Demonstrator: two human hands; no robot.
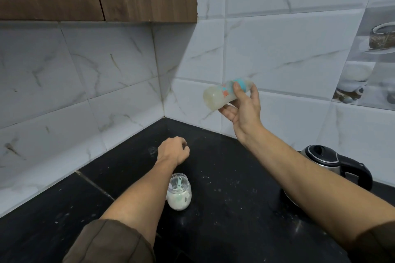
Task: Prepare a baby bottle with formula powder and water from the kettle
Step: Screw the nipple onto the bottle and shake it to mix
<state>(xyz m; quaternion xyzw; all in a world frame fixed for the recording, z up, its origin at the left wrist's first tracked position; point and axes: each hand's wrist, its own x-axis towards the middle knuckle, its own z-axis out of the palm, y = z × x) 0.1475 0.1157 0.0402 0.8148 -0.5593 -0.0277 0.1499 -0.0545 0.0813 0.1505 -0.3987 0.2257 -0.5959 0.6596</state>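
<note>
Presently the black table (224,177) fills the corner under the tiled walls, with the kettle (333,162) standing at its right edge, just behind the right forearm. The baby bottle (220,96) is off the table, raised in front of the wall tiles above the far corner. The right hand (243,111) grips it near the teal collar, thumb over the top and fingers curled beneath. Its long axis lies close to horizontal: base to the left, collar end up and to the right. The outline is blurred and the contents look pale and cloudy. The left hand (172,149) hovers low over the table, knuckles up and fingers curled under; whether it holds anything cannot be determined. It is the nearer hand to the powder jar (179,195), which stands open beside the left forearm with a green scoop (178,183) inside.
</note>
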